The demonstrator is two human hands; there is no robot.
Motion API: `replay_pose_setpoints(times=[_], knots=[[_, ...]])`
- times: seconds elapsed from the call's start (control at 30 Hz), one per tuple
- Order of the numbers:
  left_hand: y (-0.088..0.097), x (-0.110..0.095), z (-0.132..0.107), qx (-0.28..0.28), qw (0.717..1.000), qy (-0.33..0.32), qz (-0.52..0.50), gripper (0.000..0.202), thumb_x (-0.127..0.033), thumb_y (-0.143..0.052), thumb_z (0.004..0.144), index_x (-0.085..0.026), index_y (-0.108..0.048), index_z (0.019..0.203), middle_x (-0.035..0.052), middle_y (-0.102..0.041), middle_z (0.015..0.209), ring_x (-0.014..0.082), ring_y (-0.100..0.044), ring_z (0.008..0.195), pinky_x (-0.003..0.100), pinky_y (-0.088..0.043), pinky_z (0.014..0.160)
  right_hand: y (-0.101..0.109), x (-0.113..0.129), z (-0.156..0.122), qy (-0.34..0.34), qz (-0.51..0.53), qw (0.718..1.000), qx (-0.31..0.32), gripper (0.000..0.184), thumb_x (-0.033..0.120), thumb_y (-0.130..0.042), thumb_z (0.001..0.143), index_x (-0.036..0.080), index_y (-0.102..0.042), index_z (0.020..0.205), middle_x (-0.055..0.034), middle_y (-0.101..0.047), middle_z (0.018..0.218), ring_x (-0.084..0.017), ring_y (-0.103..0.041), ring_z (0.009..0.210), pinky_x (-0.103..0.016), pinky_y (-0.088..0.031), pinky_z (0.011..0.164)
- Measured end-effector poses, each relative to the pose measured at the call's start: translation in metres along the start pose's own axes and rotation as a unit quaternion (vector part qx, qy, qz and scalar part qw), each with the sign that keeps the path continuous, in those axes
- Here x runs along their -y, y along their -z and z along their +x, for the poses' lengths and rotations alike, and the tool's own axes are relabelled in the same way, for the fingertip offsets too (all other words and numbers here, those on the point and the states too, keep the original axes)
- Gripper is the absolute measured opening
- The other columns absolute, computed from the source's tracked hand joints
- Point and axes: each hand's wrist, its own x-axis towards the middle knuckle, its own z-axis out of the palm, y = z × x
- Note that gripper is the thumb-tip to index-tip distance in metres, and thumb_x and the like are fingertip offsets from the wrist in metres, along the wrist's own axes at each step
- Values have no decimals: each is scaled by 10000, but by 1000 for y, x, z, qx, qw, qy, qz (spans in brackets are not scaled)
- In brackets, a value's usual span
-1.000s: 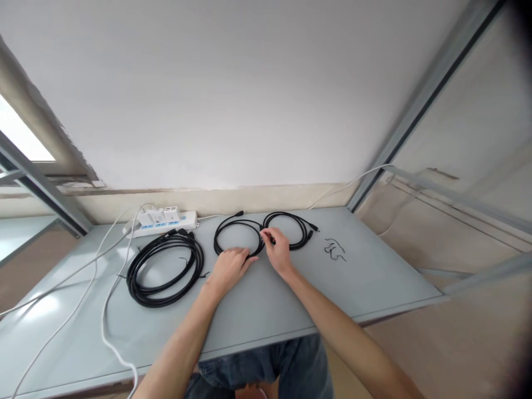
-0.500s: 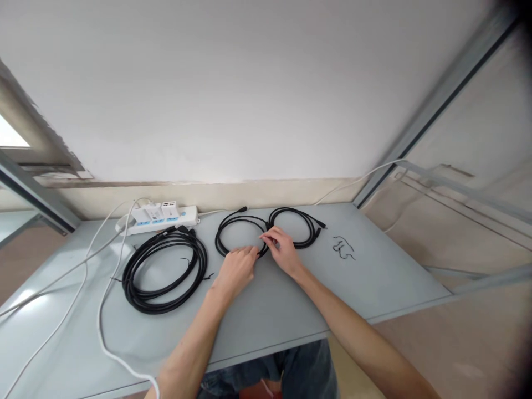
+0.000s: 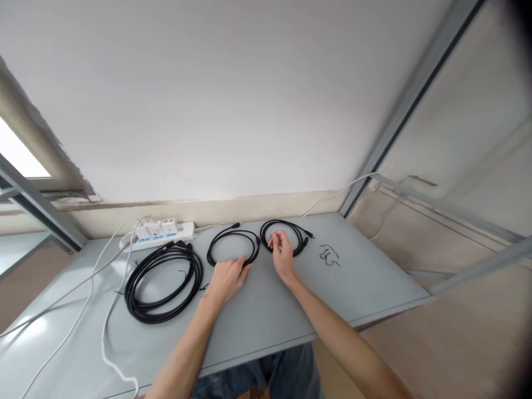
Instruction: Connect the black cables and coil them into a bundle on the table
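Observation:
My left hand point(image 3: 226, 278) is closed around the near edge of the middle coil of black cable point(image 3: 210, 245), which lies flat on the table. A plug end of this coil points toward the wall. My right hand point(image 3: 283, 257) hovers at the left side of a second small coil of black cable point(image 3: 279, 221), its fingertips pinched together. Whatever is between those fingertips is too small to make out. To the right lie several thin black twist ties point(image 3: 329, 256), loose on the tabletop.
A larger coil of thick black cable point(image 3: 129, 299) lies left of my left hand, with ties on it. Behind it sits a white power strip point(image 3: 183, 235) with adapters plugged in. White cords point(image 3: 108, 354) run across the left side of the grey table point(image 3: 266, 316). Metal posts flank the table.
My right hand has come away from the middle coil, toward the right-hand coil. My left hand stays on the middle coil's near edge. The camera view has shifted slightly.

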Motion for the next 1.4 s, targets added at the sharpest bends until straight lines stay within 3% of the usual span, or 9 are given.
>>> replay_pose_setpoints(times=[0.13, 0.27, 0.37, 0.5, 0.7, 0.87, 0.97, 1.1, 1.4], knots=[[16, 9, -1, -201, 960, 50, -186, 319, -472, -511, 1029, -216, -580, 850, -8, -530, 617, 165, -531, 564, 281, -285, 591, -4, -1, -1, -6, -3, 1000, 0, 317, 485, -430, 1068, 229, -571, 944, -26, -572, 869, -187, -550, 816, -320, -449, 799], [46, 17, 3, -383, 762, 91, -514, 466, -542, -585, 991, -226, -381, 717, -77, -289, 591, 81, -289, 471, 236, -218, 491, -9, 1, 0, 20, 6, 999, 31, 335, 515, -523, 1009, 227, -631, 877, -90, -575, 1081, -246, -548, 1111, -386, -444, 988], [59, 30, 12, -379, 587, 106, -708, 521, -515, -648, 964, -243, -287, 705, -116, -169, 572, 60, -137, 430, 218, -157, 412, -15, 5, -2, -30, 74, 993, 92, 380, 586, -599, 953, 223, -647, 851, -121, -583, 1266, -275, -537, 1215, -411, -441, 1030], [46, 50, 27, -251, 494, 159, -817, 474, -433, -626, 993, -240, -302, 705, -132, -143, 542, 52, -106, 392, 196, -134, 357, -22, 15, -9, -145, 231, 934, 229, 417, 626, -716, 870, 217, -634, 849, -104, -638, 1229, -239, -639, 1012, -385, -505, 912], [14, 59, 31, -62, 531, 178, -826, 540, -565, -644, 951, -227, -336, 664, -133, -161, 500, 42, -106, 375, 161, -147, 326, -21, 28, -10, -193, 378, 885, 191, 396, 537, -836, 798, 202, -625, 815, -35, -608, 945, -157, -617, 770, -338, -529, 767], [5, 48, 23, -111, 675, 141, -716, 548, -617, -782, 811, -207, -455, 653, -74, -415, 555, 92, -459, 471, 258, -524, 479, -13, 27, -2, -230, 375, 878, 189, 341, 466, -817, 811, 208, -594, 812, 49, -420, 666, -87, -352, 561, -218, -301, 496], [3, 42, 20, -165, 721, 145, -658, 484, -629, -780, 798, -177, -610, 837, -36, -551, 637, 131, -565, 529, 272, -542, 484, -10, 24, 1, -253, 354, 880, 193, 328, 444, -810, 783, 204, -588, 811, 66, -373, 629, -70, -255, 530, -206, -183, 460], [3, 40, 17, -253, 731, 156, -614, 568, -675, -707, 832, -158, -658, 1061, -48, -552, 589, 129, -515, 442, 246, -468, 398, -8, 21, 2, -267, 327, 881, 215, 313, 433, -794, 760, 199, -596, 821, 75, -350, 619, -59, -213, 513, -199, -112, 451], [6, 38, 14, -176, 703, 131, -677, 508, -550, -806, 776, -154, -641, 1049, -54, -556, 638, 111, -537, 484, 223, -469, 431, -4, 20, 6, -270, 345, 878, 194, 274, 379, -788, 723, 191, -604, 802, 62, -407, 630, -50, -216, 499, -197, -77, 443]])
